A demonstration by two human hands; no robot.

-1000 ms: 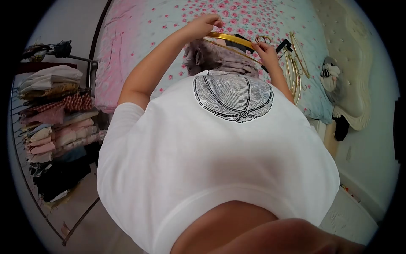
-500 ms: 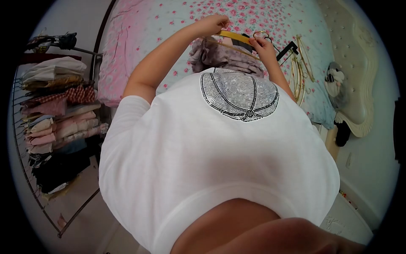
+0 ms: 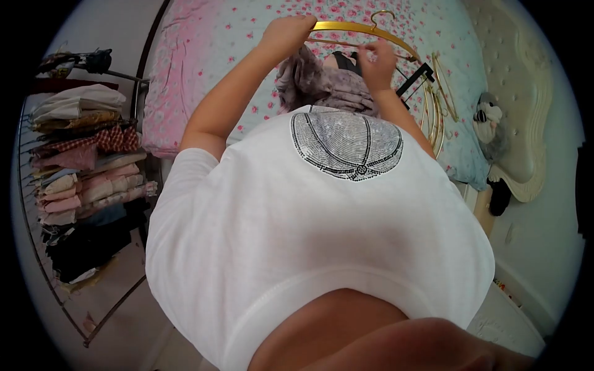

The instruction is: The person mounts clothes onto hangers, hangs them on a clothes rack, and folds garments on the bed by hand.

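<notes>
A gold clothes hanger [image 3: 346,26] with a curved top and a straight lower bar is held up over the bed. My left hand [image 3: 289,34] is closed around its left end. Curled fingers of my right hand [image 3: 377,62] are at the lower bar, under the hook, and appear to pinch it. Just below the hanger lies a crumpled grey-mauve patterned garment [image 3: 337,89], partly hidden by my shirt. Something black [image 3: 346,62] shows between the garment and the bar.
Several gold hangers [image 3: 440,123] and a black hanger [image 3: 421,79] lie right of my right arm on the flowered bed [image 3: 247,62]. A plush toy [image 3: 492,114] rests by the tufted headboard [image 3: 513,74]. At left stands a rack [image 3: 117,304] with folded clothes [image 3: 93,185].
The hanger has turned and risen, so its hook and full curve now show. My right hand has moved from the curved top to the lower bar. My left hand has shifted slightly left.
</notes>
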